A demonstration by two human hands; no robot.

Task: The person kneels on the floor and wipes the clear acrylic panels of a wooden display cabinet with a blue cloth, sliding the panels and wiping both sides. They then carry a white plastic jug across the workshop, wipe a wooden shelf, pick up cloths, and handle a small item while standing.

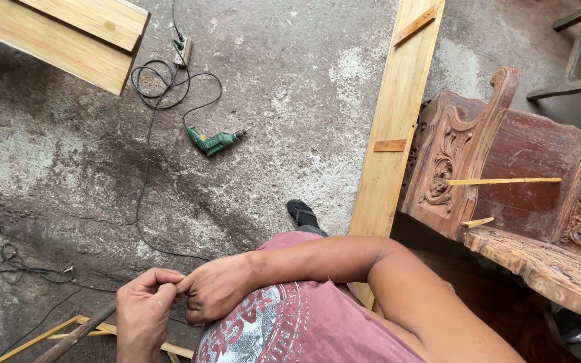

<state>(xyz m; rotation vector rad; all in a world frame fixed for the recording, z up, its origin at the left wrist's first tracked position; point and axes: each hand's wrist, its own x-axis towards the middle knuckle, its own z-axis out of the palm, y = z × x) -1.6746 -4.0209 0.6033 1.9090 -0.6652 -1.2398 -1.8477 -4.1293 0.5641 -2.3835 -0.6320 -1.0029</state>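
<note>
Left hand (144, 310) and right hand (215, 288) pinched together on something too small to tell, beside grey metal rod (75, 334), rough open concrete floor (68, 161) ahead, green corded drill (212, 140) well apart, long pale wooden plank (395, 114) edging carved reddish bench (506, 175)

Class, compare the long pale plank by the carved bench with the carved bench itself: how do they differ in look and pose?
The plank is pale, flat and plain, with small wood strips fixed across it; the bench is dark reddish-brown with scrollwork carving. The plank runs long and narrow over the floor; the bench is bulky. Both are wood and lie side by side.
</note>
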